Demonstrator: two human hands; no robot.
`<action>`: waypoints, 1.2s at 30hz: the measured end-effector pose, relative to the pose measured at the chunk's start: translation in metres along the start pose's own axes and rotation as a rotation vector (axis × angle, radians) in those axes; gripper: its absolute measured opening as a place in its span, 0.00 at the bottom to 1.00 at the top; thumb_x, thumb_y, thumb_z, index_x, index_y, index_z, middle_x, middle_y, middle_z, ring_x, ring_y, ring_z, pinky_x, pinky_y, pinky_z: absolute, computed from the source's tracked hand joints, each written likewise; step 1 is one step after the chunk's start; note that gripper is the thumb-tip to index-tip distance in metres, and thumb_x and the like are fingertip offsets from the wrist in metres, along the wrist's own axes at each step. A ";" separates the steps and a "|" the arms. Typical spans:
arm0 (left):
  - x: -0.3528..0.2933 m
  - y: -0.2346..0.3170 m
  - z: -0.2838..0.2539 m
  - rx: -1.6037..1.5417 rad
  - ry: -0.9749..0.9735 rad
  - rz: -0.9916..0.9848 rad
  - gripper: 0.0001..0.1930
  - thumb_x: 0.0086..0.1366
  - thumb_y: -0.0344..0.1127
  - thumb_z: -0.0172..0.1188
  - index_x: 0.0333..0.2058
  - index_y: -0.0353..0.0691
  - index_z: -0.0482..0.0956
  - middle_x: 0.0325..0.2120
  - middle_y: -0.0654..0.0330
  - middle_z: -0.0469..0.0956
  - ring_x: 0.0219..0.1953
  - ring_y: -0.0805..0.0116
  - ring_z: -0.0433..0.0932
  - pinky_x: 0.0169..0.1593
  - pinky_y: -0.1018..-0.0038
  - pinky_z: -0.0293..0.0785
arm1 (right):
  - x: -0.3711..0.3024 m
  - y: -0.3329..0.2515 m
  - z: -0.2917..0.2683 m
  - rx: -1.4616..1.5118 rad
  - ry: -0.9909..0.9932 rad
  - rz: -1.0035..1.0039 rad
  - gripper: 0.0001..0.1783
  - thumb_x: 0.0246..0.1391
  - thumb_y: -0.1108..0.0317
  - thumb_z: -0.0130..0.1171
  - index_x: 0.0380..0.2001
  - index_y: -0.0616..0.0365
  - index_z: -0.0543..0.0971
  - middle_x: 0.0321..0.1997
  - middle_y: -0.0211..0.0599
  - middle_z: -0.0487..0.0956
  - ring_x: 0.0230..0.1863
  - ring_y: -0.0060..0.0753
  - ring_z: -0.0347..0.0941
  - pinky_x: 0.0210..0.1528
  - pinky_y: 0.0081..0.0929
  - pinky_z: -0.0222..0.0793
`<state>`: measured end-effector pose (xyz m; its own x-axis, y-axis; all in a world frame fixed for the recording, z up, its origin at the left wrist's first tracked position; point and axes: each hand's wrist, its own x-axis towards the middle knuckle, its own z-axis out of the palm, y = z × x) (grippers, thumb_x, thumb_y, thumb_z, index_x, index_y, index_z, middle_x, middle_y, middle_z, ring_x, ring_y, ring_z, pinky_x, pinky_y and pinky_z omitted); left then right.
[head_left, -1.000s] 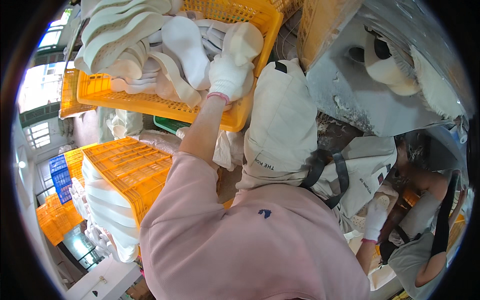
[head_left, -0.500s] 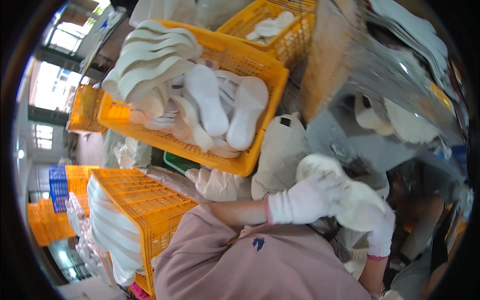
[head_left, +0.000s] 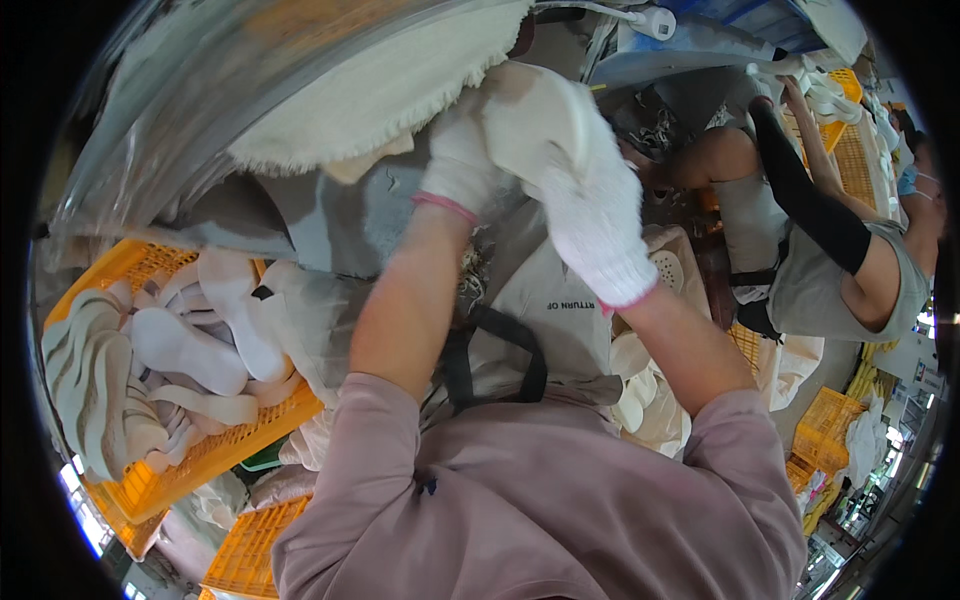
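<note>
Both my hands wear white knit gloves with pink cuffs. Between them is a white shoe sole [head_left: 525, 115], held up over a grey work surface [head_left: 365, 215]. My left hand [head_left: 458, 160] closes on its left side, the fingers partly hidden behind it. My right hand [head_left: 598, 215] grips the sole's right and lower edge, thumb toward its face. Just left of the sole hangs a cream fleecy cloth with a frayed edge [head_left: 380, 95].
At left, a yellow basket [head_left: 235, 432] holds several white soles [head_left: 190, 350]. A grey bag with a black strap [head_left: 545, 310] lies under my arms. More soles [head_left: 640, 380] sit in a lined container to the right. A co-worker with a black sleeve [head_left: 815, 200] is close at right.
My view has swung right, so the soles' basket now sits at the left. Both hands still hold the sole, now over the grey surface beside the frayed cloth.
</note>
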<state>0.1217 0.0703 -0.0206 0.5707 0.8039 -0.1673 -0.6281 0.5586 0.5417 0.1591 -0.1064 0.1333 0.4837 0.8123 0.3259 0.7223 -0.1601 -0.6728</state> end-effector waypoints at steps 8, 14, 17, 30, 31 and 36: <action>-0.079 0.124 -0.069 1.306 -0.090 -0.076 0.27 0.77 0.40 0.64 0.67 0.31 0.75 0.58 0.58 0.83 0.60 0.67 0.78 0.67 0.70 0.72 | 0.104 0.044 0.061 -0.322 -0.283 -0.231 0.20 0.65 0.57 0.58 0.45 0.65 0.86 0.43 0.60 0.85 0.47 0.66 0.82 0.52 0.51 0.79; -0.092 0.033 0.035 0.077 0.085 -0.024 0.18 0.76 0.39 0.65 0.55 0.30 0.81 0.47 0.55 0.85 0.45 0.64 0.86 0.48 0.67 0.83 | 0.058 0.012 0.008 0.164 -0.342 0.120 0.37 0.55 0.49 0.71 0.60 0.64 0.79 0.56 0.59 0.83 0.60 0.55 0.81 0.65 0.40 0.74; -0.056 -0.008 0.064 -0.042 0.318 0.032 0.17 0.78 0.40 0.62 0.55 0.32 0.81 0.44 0.55 0.85 0.44 0.63 0.86 0.49 0.65 0.83 | 0.028 0.001 -0.025 0.130 -0.164 0.194 0.53 0.48 0.64 0.77 0.75 0.70 0.65 0.71 0.58 0.75 0.72 0.49 0.74 0.76 0.36 0.67; -0.086 0.080 -0.033 0.838 0.169 -0.139 0.29 0.76 0.52 0.66 0.59 0.29 0.81 0.48 0.59 0.85 0.48 0.73 0.83 0.49 0.73 0.80 | 0.106 0.046 0.057 -0.579 -0.256 -0.255 0.20 0.60 0.60 0.63 0.52 0.54 0.88 0.46 0.51 0.89 0.52 0.63 0.85 0.56 0.50 0.82; -0.092 0.063 -0.025 0.727 0.193 -0.172 0.24 0.75 0.46 0.67 0.57 0.30 0.82 0.49 0.60 0.86 0.48 0.73 0.83 0.52 0.73 0.79 | 0.104 0.047 0.056 -0.599 -0.192 -0.451 0.15 0.60 0.62 0.61 0.47 0.51 0.89 0.45 0.50 0.88 0.48 0.60 0.84 0.52 0.49 0.82; -0.043 -0.002 0.005 0.380 0.093 0.075 0.17 0.74 0.40 0.68 0.55 0.37 0.84 0.49 0.59 0.87 0.49 0.63 0.86 0.55 0.65 0.82 | 0.052 0.009 0.007 -0.369 -0.307 -0.371 0.36 0.46 0.56 0.73 0.63 0.41 0.82 0.65 0.47 0.80 0.67 0.56 0.75 0.69 0.52 0.68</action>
<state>0.1014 0.0332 -0.0105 0.4690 0.8645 -0.1805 -0.4160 0.3966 0.8183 0.1872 -0.0619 0.1391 0.0415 0.9670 0.2514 0.9657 0.0257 -0.2582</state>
